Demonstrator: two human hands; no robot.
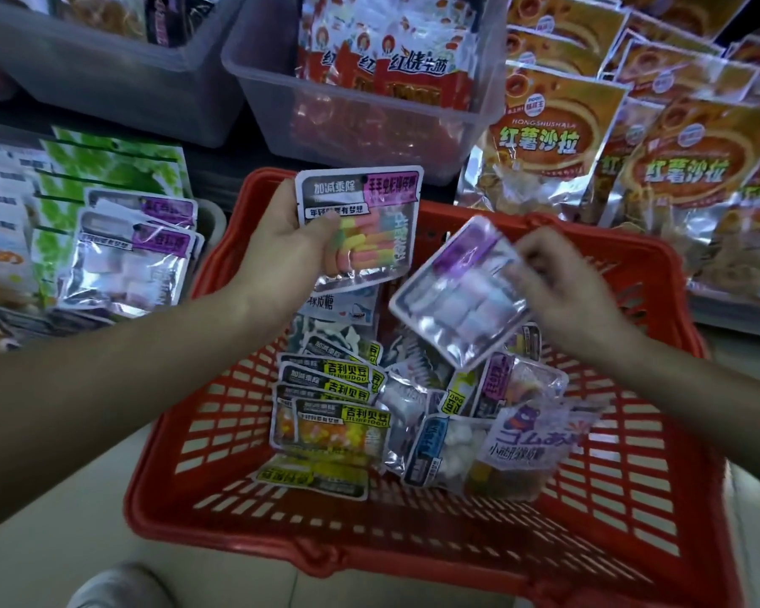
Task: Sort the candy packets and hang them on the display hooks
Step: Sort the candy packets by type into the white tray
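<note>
Over a red plastic basket [220,414], the left hand [288,243] grips a rainbow-candy foil packet [371,239]; the right hand [560,276] pinches a purple-labelled silver packet [457,300]. Orange snack bags [553,138] crowd the upper right.

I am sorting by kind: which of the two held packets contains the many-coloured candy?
The pink-label packet in the left hand: yellow, pink and green pieces. The purple-label packet in the right hand shows only pale pieces.

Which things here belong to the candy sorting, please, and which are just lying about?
Job: left hand holding rainbow candy packet; right hand holding purple-label packet; loose packets in red basket.
Lying about: clear bin; orange snack bags.
</note>
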